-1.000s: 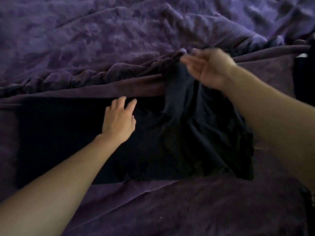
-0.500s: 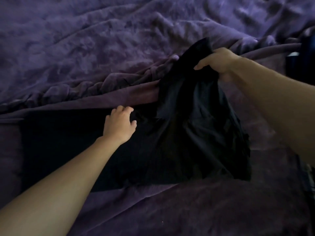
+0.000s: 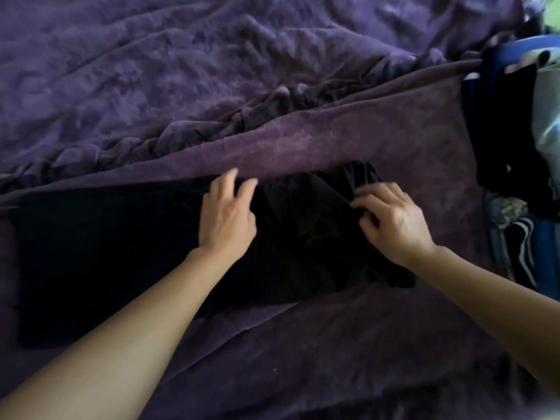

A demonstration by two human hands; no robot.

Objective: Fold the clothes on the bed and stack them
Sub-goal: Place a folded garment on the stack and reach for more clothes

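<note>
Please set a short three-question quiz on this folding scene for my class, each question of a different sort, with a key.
1. True or false: the left hand rests open on the black garment.
2. Which end of the garment is bunched up? A: the left end. B: the right end, where the right hand pinches it. C: neither end.
3. Fill in: the pile of other clothes lies to the ___ of the garment.

Key: 1 true; 2 B; 3 right.
</note>
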